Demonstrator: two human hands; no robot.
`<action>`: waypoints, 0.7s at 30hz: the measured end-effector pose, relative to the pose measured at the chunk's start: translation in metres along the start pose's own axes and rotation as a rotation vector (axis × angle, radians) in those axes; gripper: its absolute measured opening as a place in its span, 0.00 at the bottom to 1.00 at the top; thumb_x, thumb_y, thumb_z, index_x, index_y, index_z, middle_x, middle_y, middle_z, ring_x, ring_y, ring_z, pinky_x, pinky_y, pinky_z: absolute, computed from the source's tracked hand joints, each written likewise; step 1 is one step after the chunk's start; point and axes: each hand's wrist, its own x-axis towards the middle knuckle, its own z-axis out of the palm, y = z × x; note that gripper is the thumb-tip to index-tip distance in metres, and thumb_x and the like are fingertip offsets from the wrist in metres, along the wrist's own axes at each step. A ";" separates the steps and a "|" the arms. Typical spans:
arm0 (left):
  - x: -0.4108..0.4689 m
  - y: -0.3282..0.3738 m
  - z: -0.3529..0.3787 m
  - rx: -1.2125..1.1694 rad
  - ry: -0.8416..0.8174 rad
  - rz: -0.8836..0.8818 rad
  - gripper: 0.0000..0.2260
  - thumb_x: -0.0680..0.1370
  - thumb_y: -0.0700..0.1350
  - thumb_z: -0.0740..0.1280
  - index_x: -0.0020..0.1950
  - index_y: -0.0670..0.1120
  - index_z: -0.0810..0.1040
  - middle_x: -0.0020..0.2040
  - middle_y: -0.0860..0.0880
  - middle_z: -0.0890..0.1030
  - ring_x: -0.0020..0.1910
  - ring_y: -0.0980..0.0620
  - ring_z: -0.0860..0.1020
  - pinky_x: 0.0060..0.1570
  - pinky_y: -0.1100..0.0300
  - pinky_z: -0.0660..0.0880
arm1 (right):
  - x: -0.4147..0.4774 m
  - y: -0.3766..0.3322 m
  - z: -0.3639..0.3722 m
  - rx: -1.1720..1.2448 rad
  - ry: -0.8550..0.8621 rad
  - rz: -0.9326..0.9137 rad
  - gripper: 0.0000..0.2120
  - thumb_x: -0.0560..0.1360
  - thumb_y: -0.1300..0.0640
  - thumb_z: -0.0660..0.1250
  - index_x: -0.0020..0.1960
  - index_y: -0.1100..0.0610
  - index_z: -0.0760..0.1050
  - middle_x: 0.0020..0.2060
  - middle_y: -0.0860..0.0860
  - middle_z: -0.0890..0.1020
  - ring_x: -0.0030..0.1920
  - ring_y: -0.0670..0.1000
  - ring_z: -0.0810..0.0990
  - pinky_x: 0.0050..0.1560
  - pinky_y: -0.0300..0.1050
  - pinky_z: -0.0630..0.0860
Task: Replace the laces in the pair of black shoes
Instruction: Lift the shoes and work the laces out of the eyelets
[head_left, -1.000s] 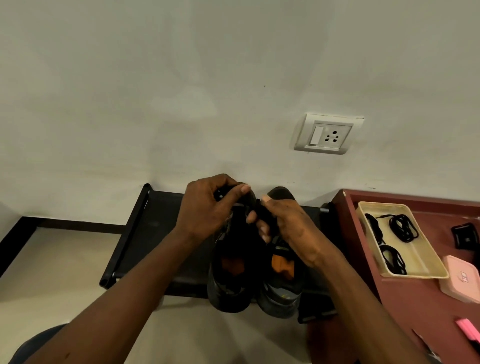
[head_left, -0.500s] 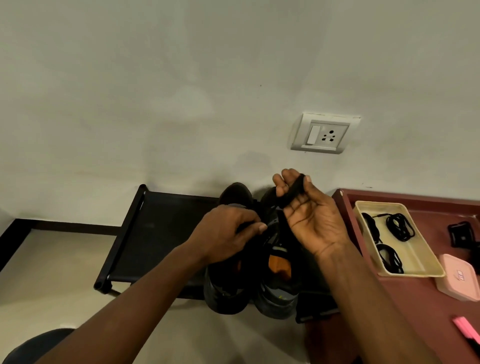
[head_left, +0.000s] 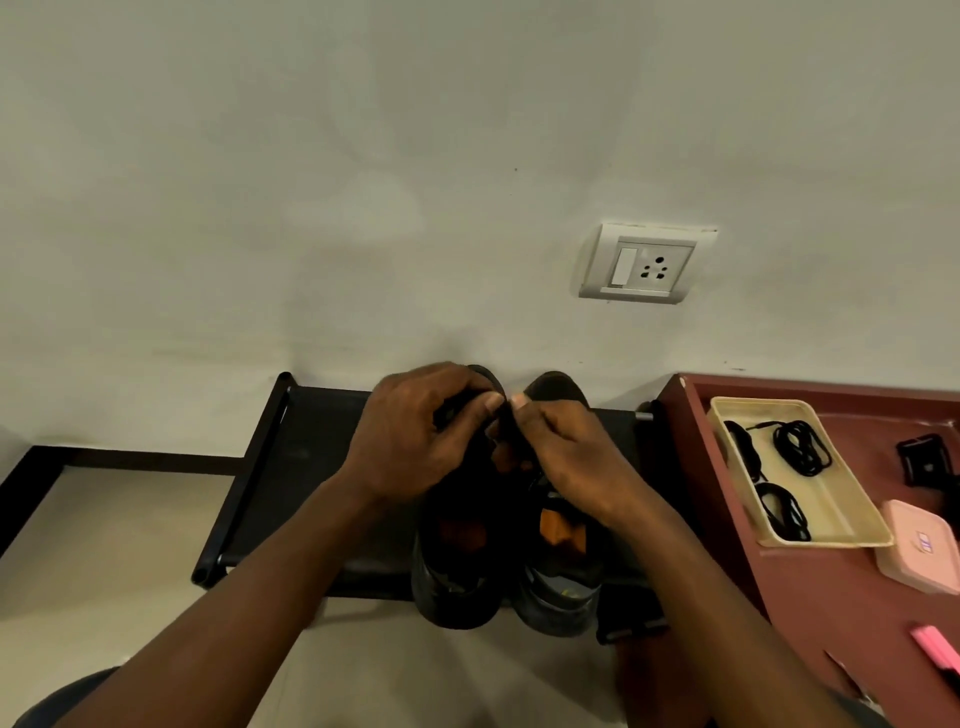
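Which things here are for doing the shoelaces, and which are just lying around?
For the job: left hand and right hand pinching a black lace; black shoes on the rack; black coils, likely laces, in the beige tray.
Just lying about: pink box, pink marker, small black item, wall socket.

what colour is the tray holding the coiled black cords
The tray is cream, clearest in the head view.

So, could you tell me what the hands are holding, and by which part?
The left hand and the right hand both pinch a black lace with thumb and forefinger over the left shoe; which part of the lace cannot be told.
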 end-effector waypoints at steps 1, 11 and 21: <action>0.001 -0.004 -0.002 0.006 0.025 -0.016 0.05 0.81 0.47 0.71 0.50 0.47 0.85 0.41 0.57 0.83 0.38 0.60 0.79 0.39 0.68 0.72 | -0.001 -0.003 0.003 0.083 -0.063 0.006 0.26 0.85 0.40 0.56 0.49 0.56 0.84 0.37 0.53 0.86 0.40 0.52 0.86 0.44 0.45 0.81; 0.001 -0.032 -0.001 -0.071 -0.106 -0.291 0.06 0.81 0.52 0.71 0.49 0.54 0.87 0.43 0.60 0.86 0.44 0.59 0.84 0.46 0.51 0.81 | -0.001 -0.017 -0.011 0.585 0.030 0.154 0.24 0.86 0.46 0.59 0.38 0.56 0.81 0.28 0.52 0.73 0.29 0.51 0.74 0.35 0.41 0.75; -0.002 -0.037 0.000 -0.149 -0.224 -0.347 0.07 0.83 0.49 0.69 0.53 0.54 0.87 0.45 0.62 0.86 0.47 0.61 0.84 0.48 0.62 0.78 | 0.005 -0.007 -0.041 1.357 0.324 0.131 0.18 0.86 0.52 0.57 0.54 0.63 0.81 0.39 0.54 0.84 0.43 0.53 0.86 0.41 0.42 0.83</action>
